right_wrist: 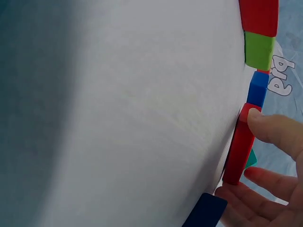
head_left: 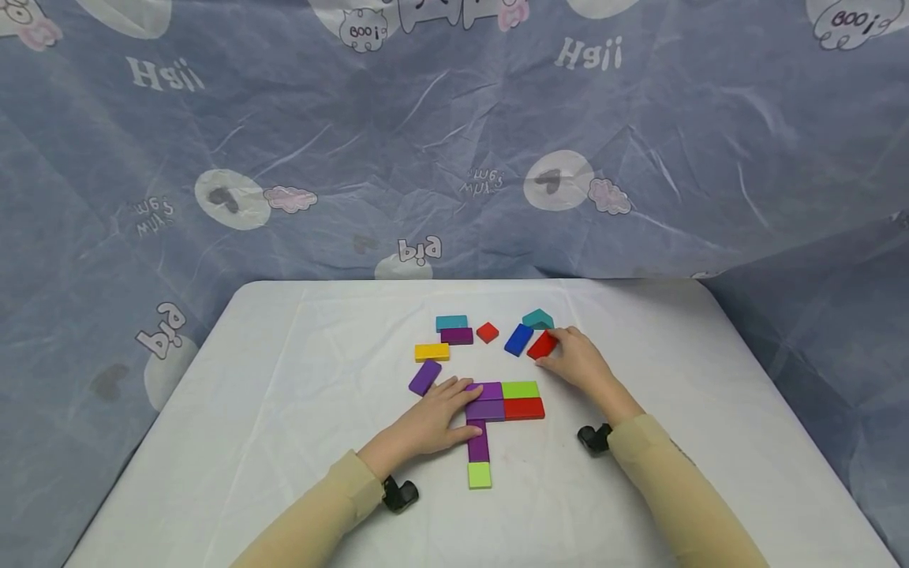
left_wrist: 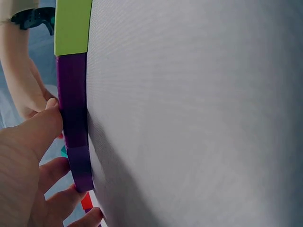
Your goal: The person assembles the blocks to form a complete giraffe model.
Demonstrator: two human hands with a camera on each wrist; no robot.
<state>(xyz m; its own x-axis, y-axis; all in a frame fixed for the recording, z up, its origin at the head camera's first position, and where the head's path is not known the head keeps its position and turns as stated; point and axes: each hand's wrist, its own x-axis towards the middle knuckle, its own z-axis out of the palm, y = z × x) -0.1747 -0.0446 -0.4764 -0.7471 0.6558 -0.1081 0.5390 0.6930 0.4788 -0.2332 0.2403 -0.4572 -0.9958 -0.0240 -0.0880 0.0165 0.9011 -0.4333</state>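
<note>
My right hand (head_left: 581,361) pinches a red block (head_left: 543,345) between thumb and fingers. In the right wrist view the thumb lies at one end of this red block (right_wrist: 240,144), fingers at the other. My left hand (head_left: 435,416) lies with extended fingers on a flat arrangement, touching the upper purple block (head_left: 490,390) and the upright purple block (head_left: 479,443). Another purple block (head_left: 486,410) sits between those two. On its right are a lime block (head_left: 521,390) and a red block (head_left: 524,409); a lime block (head_left: 479,476) ends the stem.
Behind the arrangement lie a teal block (head_left: 451,323), purple block (head_left: 457,337), yellow block (head_left: 432,352), tilted purple block (head_left: 424,377), red diamond (head_left: 487,332), blue block (head_left: 519,340) and teal piece (head_left: 537,319). A dark blue block (right_wrist: 206,210) shows beside the right fingers. White cloth (head_left: 284,442) covers the table.
</note>
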